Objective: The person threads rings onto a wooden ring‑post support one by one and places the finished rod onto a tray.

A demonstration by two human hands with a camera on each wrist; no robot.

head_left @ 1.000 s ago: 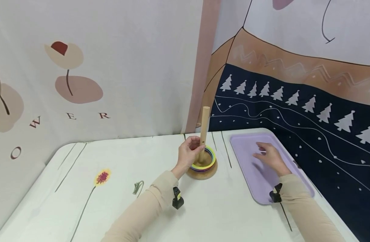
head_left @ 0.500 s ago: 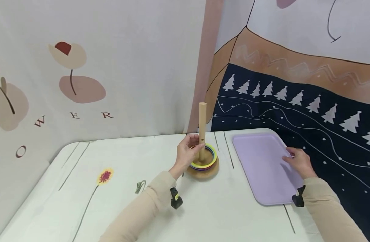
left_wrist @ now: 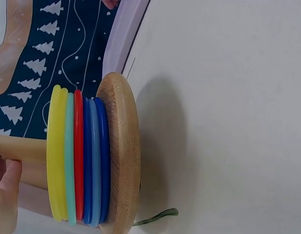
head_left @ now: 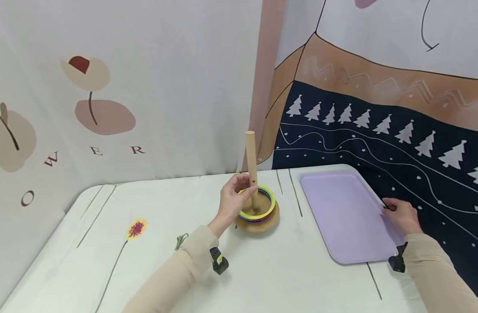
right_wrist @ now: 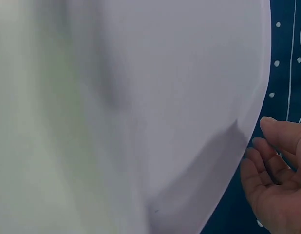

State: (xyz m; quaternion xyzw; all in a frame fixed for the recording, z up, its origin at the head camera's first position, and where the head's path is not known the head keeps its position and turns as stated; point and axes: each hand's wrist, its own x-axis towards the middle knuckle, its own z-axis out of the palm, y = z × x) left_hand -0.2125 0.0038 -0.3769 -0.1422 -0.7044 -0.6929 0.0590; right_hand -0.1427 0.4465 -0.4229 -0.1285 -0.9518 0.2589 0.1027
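Note:
My left hand (head_left: pixel 232 201) pinches the wooden post (head_left: pixel 251 154) of a ring stacker between thumb and fingers. Around the post's foot lies a stack of several rings: yellow (left_wrist: pixel 56 156) on top, then mint, red and blue ones (left_wrist: pixel 103 161). Under them is the round wooden base (left_wrist: pixel 123 156). The post leans slightly left in the head view; whether the base touches the table I cannot tell. My right hand (head_left: pixel 405 217) is at the right edge of a lilac tray (head_left: pixel 340 208). In the right wrist view its fingers (right_wrist: pixel 255 165) curve loosely beside the rim and hold nothing.
The white tablecloth (head_left: pixel 286 269) has printed flowers and stems. Right of the tray the table ends at a dark blue cloth (head_left: pixel 325 156) with white trees. A pale curtain (head_left: pixel 184 108) hangs behind the table.
My right hand has moved right from over the tray to its right edge. My left hand has shifted slightly left with the ring stacker, and the post now tilts left instead of right.

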